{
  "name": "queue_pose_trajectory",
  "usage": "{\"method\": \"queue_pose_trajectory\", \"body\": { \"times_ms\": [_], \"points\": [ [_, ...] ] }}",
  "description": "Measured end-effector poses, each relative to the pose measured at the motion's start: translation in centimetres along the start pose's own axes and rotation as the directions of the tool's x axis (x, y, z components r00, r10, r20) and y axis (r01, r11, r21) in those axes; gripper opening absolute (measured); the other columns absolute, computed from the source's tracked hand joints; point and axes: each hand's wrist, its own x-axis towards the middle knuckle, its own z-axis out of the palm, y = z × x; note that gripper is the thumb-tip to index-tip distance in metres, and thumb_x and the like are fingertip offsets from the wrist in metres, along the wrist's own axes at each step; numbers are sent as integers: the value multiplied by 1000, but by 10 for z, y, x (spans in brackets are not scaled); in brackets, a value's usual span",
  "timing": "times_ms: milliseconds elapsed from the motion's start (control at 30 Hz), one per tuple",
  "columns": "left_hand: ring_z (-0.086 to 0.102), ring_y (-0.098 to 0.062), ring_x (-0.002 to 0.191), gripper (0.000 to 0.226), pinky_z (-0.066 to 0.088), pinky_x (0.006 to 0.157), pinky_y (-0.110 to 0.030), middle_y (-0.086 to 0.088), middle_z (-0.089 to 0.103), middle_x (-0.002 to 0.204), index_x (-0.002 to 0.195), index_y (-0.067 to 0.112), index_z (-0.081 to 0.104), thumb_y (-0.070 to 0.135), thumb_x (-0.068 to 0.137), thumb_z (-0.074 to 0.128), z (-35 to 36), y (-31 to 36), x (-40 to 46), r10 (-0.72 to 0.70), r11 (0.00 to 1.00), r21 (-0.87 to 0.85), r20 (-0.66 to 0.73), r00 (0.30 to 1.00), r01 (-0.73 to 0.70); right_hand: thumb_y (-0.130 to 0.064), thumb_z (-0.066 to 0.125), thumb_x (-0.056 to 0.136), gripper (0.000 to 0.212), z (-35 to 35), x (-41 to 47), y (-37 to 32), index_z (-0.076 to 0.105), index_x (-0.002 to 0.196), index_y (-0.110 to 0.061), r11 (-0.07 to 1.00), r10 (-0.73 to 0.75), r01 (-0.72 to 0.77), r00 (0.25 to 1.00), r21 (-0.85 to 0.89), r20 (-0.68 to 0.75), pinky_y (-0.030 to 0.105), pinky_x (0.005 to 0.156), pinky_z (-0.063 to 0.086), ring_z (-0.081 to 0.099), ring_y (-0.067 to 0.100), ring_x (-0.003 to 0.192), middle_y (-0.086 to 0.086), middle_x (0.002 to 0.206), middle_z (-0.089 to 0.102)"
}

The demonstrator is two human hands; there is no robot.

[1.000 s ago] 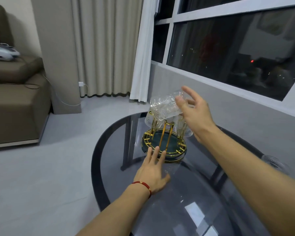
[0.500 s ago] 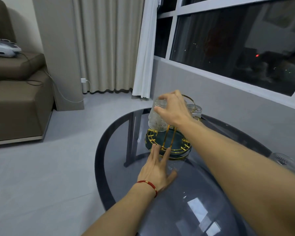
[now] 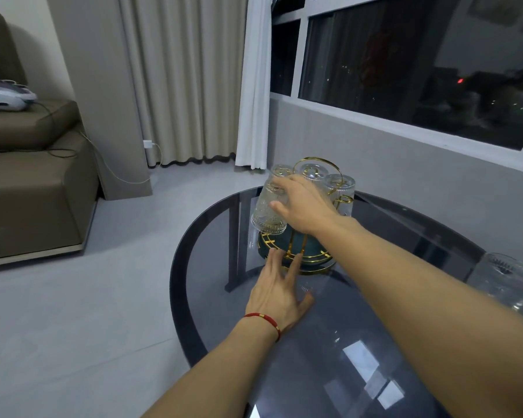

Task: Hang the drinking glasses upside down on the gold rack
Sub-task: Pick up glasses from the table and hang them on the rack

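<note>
The gold rack (image 3: 296, 254) with its dark green round base stands at the far side of the glass table (image 3: 329, 342). My right hand (image 3: 307, 206) grips a textured clear glass (image 3: 267, 211) upside down at the rack's left side. Behind my hand, other glasses (image 3: 338, 184) hang upside down on the rack under its gold ring handle. My left hand (image 3: 280, 292) lies flat on the table, fingers spread, with the fingertips touching the rack's base. One more clear glass (image 3: 504, 274) sits at the table's right edge.
A brown sofa (image 3: 34, 182) with a white device on its arm stands at the left, with a cable running to a wall plug. Curtains and a dark window line the far wall. Grey floor lies left of the table.
My right hand turned the glass from tilted sideways above the rack to upside down and lowered it onto the rack's left side. My left hand stayed by the base.
</note>
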Motion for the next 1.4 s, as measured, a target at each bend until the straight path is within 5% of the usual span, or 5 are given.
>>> {"method": "queue_pose_trajectory", "body": {
  "times_ms": [400,667,867,1000,1400],
  "points": [
    [21,-23,150,65,25,122,-40,-4,36,159,152,26,39,39,92,60,7,91,0,175,967,-181,-24,984,-177,-8,62,93,39,-29,-180,99,69,131,-14,958,254,-204,931,202,-261,34,116,37,50,24,139,6,148,56],
    [16,-13,152,68,15,121,-29,5,31,163,155,34,32,37,93,62,30,161,-16,329,902,-344,159,931,-260,-1,65,85,45,-55,-276,166,68,128,-15,762,646,-498,633,414,-427,32,104,42,54,28,127,7,136,59],
    [30,-6,146,67,27,121,-33,13,38,158,153,39,34,36,93,63,31,182,-24,272,834,-541,236,933,-106,-31,83,87,119,-51,-301,211,-1,167,-8,503,861,-735,472,455,-190,51,117,36,33,42,152,23,170,26],
    [33,0,142,66,30,117,-29,18,38,157,151,46,35,37,92,64,32,189,-28,241,782,-622,254,937,-33,-39,89,78,108,-38,-298,228,24,158,-10,351,927,-719,356,600,-116,45,95,48,59,42,128,21,151,56],
    [60,-2,118,82,53,97,-26,9,56,137,147,37,41,60,76,74,16,189,-17,172,631,-770,260,950,96,-62,86,57,79,-52,-294,187,58,128,-42,667,679,-551,727,502,-104,20,77,49,64,4,98,-17,112,70]
  ]
}}
